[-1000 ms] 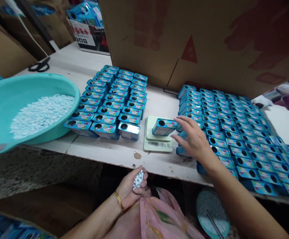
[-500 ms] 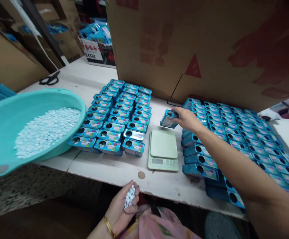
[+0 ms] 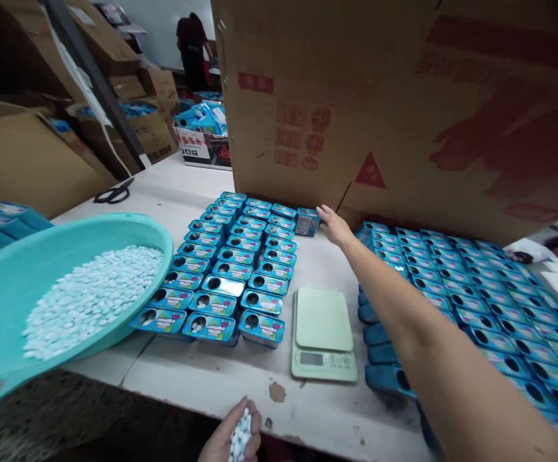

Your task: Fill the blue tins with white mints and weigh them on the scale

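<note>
At the lower edge, my left hand (image 3: 235,436) is cupped around a heap of small white candies (image 3: 241,435). My right hand (image 3: 334,226) reaches to the back of the table. Its fingers are stretched out against the right side of a blue tin (image 3: 306,222), which stands at the far end of the left block of tins (image 3: 235,256). These tins have a round dark opening on top. Between the two blocks lies a pale green kitchen scale (image 3: 324,321) with a bare platform. A turquoise basin (image 3: 161,237) at the left holds many white candies.
Another large block of blue tins (image 3: 471,295) fills the right side, under my right forearm. A tall cardboard box (image 3: 298,83) walls off the back. Scissors (image 3: 114,191) lie behind the basin. A person (image 3: 194,51) stands in the far background.
My right hand has carried the blue tin from behind the scale back and left to the end of the left block, and its fingers have straightened. My left hand still cups the candies.
</note>
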Available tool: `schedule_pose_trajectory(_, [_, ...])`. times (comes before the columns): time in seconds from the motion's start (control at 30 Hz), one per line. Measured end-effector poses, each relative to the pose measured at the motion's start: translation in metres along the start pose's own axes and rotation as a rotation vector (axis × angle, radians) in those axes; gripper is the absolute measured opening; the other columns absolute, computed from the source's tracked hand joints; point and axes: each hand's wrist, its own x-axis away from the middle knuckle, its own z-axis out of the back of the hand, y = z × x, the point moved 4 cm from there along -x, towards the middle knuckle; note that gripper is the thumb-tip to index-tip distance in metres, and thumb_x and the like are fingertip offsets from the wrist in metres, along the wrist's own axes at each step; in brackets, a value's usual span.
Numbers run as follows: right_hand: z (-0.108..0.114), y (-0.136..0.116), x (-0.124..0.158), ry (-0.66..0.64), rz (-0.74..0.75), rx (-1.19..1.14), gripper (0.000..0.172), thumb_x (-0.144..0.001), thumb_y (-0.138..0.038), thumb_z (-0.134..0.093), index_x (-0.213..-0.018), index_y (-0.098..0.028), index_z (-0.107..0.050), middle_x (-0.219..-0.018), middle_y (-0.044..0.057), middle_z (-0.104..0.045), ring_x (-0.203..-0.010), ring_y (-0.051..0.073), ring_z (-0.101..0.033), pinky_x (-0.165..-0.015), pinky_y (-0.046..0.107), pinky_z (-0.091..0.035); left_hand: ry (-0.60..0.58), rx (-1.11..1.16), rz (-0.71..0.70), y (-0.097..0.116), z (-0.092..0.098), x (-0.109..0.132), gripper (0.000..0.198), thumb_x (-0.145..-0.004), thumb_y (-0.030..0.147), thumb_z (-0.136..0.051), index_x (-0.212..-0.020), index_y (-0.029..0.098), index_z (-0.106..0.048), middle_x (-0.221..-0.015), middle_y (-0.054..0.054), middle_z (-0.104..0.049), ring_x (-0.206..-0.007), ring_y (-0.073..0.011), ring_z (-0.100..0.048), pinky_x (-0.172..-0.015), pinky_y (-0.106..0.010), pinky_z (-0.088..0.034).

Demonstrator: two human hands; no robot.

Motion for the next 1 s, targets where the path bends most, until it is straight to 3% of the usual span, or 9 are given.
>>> schedule_pose_trajectory(0.1, [0.045, 0.01, 0.069, -0.039, 0.07, 0.001, 0.034, -0.081, -0.023, -0.045, -0.115, -0.021, -0.05, -0.119, 0.004, -0.049, -0.11, 0.017, -0.043, -0.093, 0.028, -0.032, -0.041, 0.016, -0.034, -0.001, -0.01, 0.006, 0.009, -0.073, 0.02, -0.056, -0.077, 0.015, -0.051, -0.064, 0.003, -0.046, -0.041, -0.0002, -0.033, -0.03, -0.01, -0.018])
schedule_pose_trajectory(0.23, [0.092, -0.002, 0.209, -0.191, 0.324, 0.04, 0.022, -0.08, -0.037, -0.049, -0.09, -0.021, -0.061, -0.093, 0.005, -0.058, -0.091, 0.018, -0.05, -0.082, 0.032, -0.037, -0.044, -0.008, -0.037, -0.008, -0.017, 0.01, 0.006, -0.075, 0.016, -0.052, -0.081, 0.015, -0.05, -0.069, 0.002, -0.046, -0.045, -0.0007, -0.036, -0.031, -0.01, -0.021])
schedule_pose_trajectory(0.33, [0.088, -0.008, 0.298, -0.242, 0.259, 0.165, 0.022, -0.075, -0.039, -0.055, -0.087, -0.022, -0.06, -0.09, 0.006, -0.056, -0.086, 0.021, -0.048, -0.073, 0.034, -0.038, -0.071, -0.04, -0.011, -0.017, -0.023, 0.012, 0.005, -0.076, 0.017, -0.052, -0.079, 0.015, -0.05, -0.069, 0.002, -0.045, -0.044, -0.0003, -0.035, -0.03, -0.01, -0.021])
schedule_pose_trajectory(0.43, [0.064, -0.009, 0.339, -0.197, 0.183, 0.259, 0.013, -0.077, -0.027, -0.054, -0.088, -0.022, -0.059, -0.098, 0.007, -0.053, -0.087, 0.022, -0.047, -0.071, 0.035, -0.038, -0.12, -0.08, 0.006, -0.027, -0.03, 0.015, 0.007, -0.077, 0.02, -0.052, -0.079, 0.014, -0.049, -0.068, 0.003, -0.044, -0.043, -0.0001, -0.034, -0.03, -0.01, -0.022])
schedule_pose_trajectory(0.53, [0.055, -0.016, 0.343, -0.143, 0.174, 0.255, 0.016, -0.077, -0.011, -0.047, -0.085, -0.02, -0.057, -0.109, 0.006, -0.05, -0.098, 0.023, -0.043, -0.08, 0.036, -0.036, -0.144, -0.116, 0.004, -0.035, -0.034, 0.019, 0.009, -0.077, 0.023, -0.052, -0.079, 0.015, -0.049, -0.067, 0.003, -0.044, -0.043, 0.0, -0.035, -0.03, -0.009, -0.021])
schedule_pose_trajectory(0.63, [0.068, -0.032, 0.33, -0.161, 0.225, 0.159, 0.022, -0.075, -0.004, -0.042, -0.086, -0.018, -0.055, -0.117, 0.007, -0.045, -0.105, 0.021, -0.041, -0.082, 0.034, -0.036, -0.159, -0.125, -0.018, -0.039, -0.035, 0.025, 0.01, -0.077, 0.023, -0.052, -0.081, 0.015, -0.048, -0.068, 0.003, -0.044, -0.044, -0.0001, -0.035, -0.03, -0.009, -0.021])
schedule_pose_trajectory(0.8, [0.085, -0.065, 0.282, -0.171, 0.334, 0.102, 0.026, -0.075, -0.004, -0.039, -0.094, -0.019, -0.051, -0.111, 0.006, -0.049, -0.098, 0.017, -0.048, -0.079, 0.03, -0.037, -0.151, -0.118, -0.039, -0.043, -0.033, 0.032, 0.01, -0.077, 0.023, -0.052, -0.081, 0.015, -0.047, -0.068, 0.002, -0.045, -0.044, -0.0003, -0.035, -0.031, -0.009, -0.021])
schedule_pose_trajectory(1.0, [0.061, -0.087, 0.226, -0.153, 0.414, 0.168, 0.025, -0.076, -0.003, -0.042, -0.092, -0.019, -0.053, -0.106, 0.006, -0.055, -0.093, 0.017, -0.052, -0.076, 0.03, -0.037, -0.16, -0.12, -0.027, -0.047, -0.035, 0.033, 0.011, -0.077, 0.024, -0.052, -0.081, 0.015, -0.047, -0.068, 0.002, -0.047, -0.044, -0.0008, -0.037, -0.031, -0.009, -0.022])
